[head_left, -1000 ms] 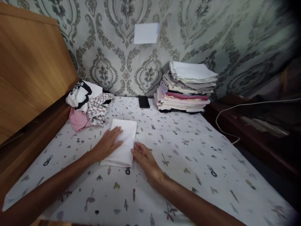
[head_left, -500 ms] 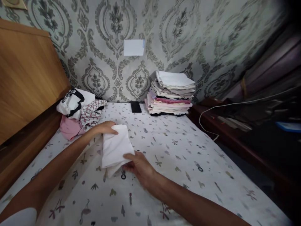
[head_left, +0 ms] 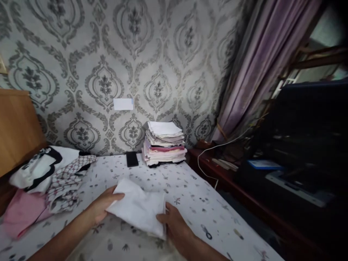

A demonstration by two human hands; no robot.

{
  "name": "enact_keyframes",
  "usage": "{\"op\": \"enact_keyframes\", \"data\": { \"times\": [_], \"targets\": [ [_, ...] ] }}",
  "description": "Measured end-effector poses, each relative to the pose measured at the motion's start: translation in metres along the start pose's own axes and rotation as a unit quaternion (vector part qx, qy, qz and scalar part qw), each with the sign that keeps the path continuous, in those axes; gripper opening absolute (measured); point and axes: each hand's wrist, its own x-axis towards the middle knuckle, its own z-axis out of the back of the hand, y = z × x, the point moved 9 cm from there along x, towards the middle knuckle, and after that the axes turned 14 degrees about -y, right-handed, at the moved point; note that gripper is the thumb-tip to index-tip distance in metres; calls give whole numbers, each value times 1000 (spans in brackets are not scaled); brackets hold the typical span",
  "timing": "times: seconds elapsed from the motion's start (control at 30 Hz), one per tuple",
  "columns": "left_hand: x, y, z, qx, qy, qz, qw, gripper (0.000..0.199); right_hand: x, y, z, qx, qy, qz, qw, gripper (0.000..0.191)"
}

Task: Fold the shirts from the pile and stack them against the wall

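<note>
A folded white garment (head_left: 138, 206) is held between both hands over the patterned bedsheet (head_left: 174, 181). My left hand (head_left: 104, 204) pinches its left edge, thumb on top and the other fingers beneath. At the opposite edge my right hand (head_left: 175, 221) grips the cloth, also with the thumb above. The garment looks slightly raised and sags a little in the middle. Beyond it, against the wall, stands a stack of folded clothes (head_left: 164, 148) topped by a white piece.
Loose clothes (head_left: 54, 177), white, patterned and pink, lie heaped at the left beside a wooden panel (head_left: 19, 127). A black phone (head_left: 132, 159) lies near the wall. At the right are a white cable (head_left: 199, 165), a purple curtain (head_left: 252, 72) and a dark red ledge (head_left: 225, 177).
The view has swung up and to the right. The white garment, upright before, now lies wider between my hands, lifted toward the stack, with both hands still on it.
</note>
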Motion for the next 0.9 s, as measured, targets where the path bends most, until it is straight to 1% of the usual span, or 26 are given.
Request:
{"op": "enact_keyframes", "data": {
  "times": [0.07, 0.1, 0.17, 0.2, 0.23, 0.27, 0.33, 0.37, 0.4, 0.43, 0.47, 0.5, 0.53, 0.57, 0.63, 0.7, 0.77, 0.8, 0.87, 0.9],
  "targets": [
    [15, -22, -14, -87, 14, 38, 995, 51, 16, 40, 12, 2, -32, 69, 997, 45],
    [25, -39, -20, -123, 15, 42, 991, 58, 25, 67, 15, -2, -39, 111, 993, 42],
    [51, -85, -33, -157, 2, 7, 988, 69, 46, 130, 17, -22, -49, 203, 978, 40],
    [67, -111, -41, -170, -8, -17, 985, 72, 58, 167, 16, -37, -61, 257, 964, 38],
    [84, -140, -50, -185, -13, -42, 982, 71, 70, 206, 19, -69, -104, 318, 940, 34],
    [102, -169, -60, -201, -21, -66, 977, 70, 82, 244, 22, -115, -163, 367, 908, 32],
    [140, -223, -77, -209, -47, -111, 970, 66, 115, 310, 20, -138, -214, 399, 881, 36],
    [159, -245, -86, -198, -63, -131, 969, 60, 132, 339, 20, -151, -236, 407, 869, 37],
    [177, -261, -96, -190, -64, -138, 970, 52, 148, 364, 19, -169, -255, 417, 856, 36],
    [194, -272, -103, -178, -71, -140, 972, 47, 162, 385, 17, -189, -271, 427, 842, 36],
    [208, -275, -109, -164, -80, -139, 973, 44, 176, 400, 15, -214, -283, 433, 828, 36],
    [220, -273, -112, -150, -93, -137, 975, 44, 188, 410, 12, -242, -290, 441, 814, 37],
    [228, -264, -113, -135, -110, -136, 975, 45, 199, 414, 6, -272, -292, 448, 800, 37],
    [233, -251, -111, -119, -129, -137, 975, 46, 208, 412, -2, -303, -288, 457, 786, 37],
    [230, -212, -105, -89, -156, -143, 973, 46, 221, 398, -26, -364, -260, 480, 755, 37],
    [209, -167, -97, -53, -158, -153, 974, 42, 227, 375, -55, -415, -214, 502, 728, 39],
    [176, -123, -88, -2, -137, -165, 977, 38, 227, 352, -81, -452, -169, 513, 710, 43],
    [157, -104, -81, 27, -126, -171, 977, 36, 227, 344, -91, -465, -148, 512, 707, 45],
    [121, -75, -58, 76, -114, -176, 975, 32, 231, 335, -102, -492, -135, 504, 697, 48],
    [106, -65, -42, 109, -119, -179, 970, 30, 236, 334, -106, -496, -126, 499, 699, 49]
  ]
}}
